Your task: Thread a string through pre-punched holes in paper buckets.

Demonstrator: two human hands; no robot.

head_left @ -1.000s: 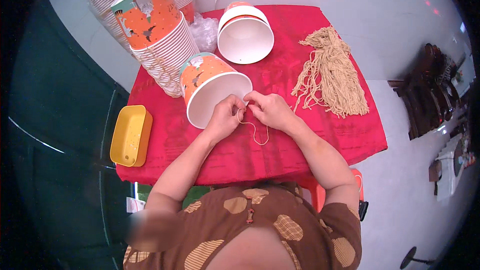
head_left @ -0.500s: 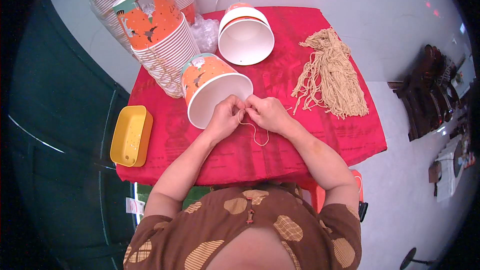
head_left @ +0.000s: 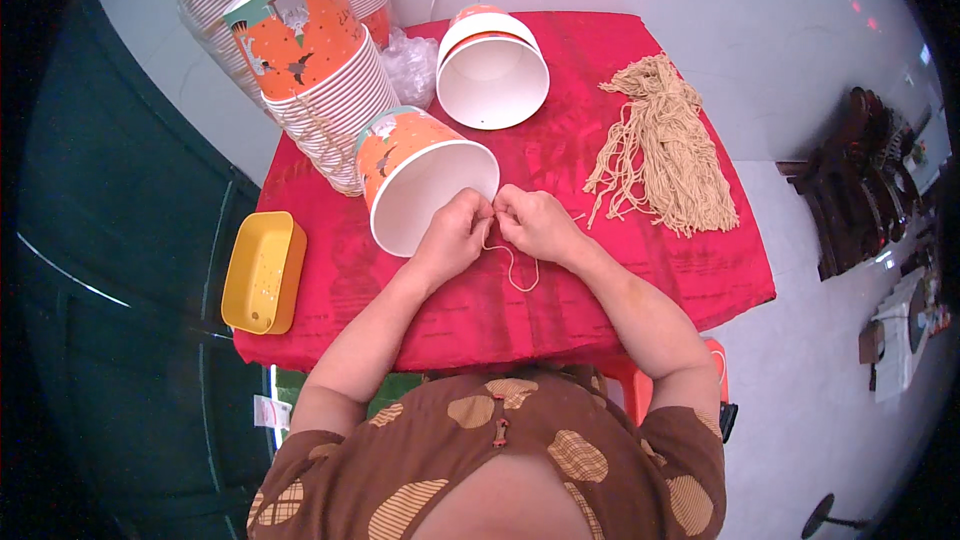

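An orange patterned paper bucket (head_left: 400,150) lies tipped on its side, its white mouth turned toward me. At the right of its rim my left hand (head_left: 455,235) and my right hand (head_left: 540,225) meet, fingertips pinched close together. Between them is a thin beige cord (head_left: 514,270), whose loose end curls down onto the red cloth. Both hands are closed on the cord; the fingertips hide exactly how it runs there. My left hand overlaps the bucket's mouth. A thick bundle of similar beige cords (head_left: 665,160) lies to the right.
Tall nested bucket stacks (head_left: 335,105) stand at the back left beside crumpled clear plastic (head_left: 410,65). More nested buckets (head_left: 495,80) lie at the back middle. A yellow tub (head_left: 265,275) sits at the left edge of the table with its red cloth (head_left: 670,280).
The tipped bucket has shifted slightly left. My right hand has moved a little up and right, opening a slight gap between the hands. The cord stays in my fingers.
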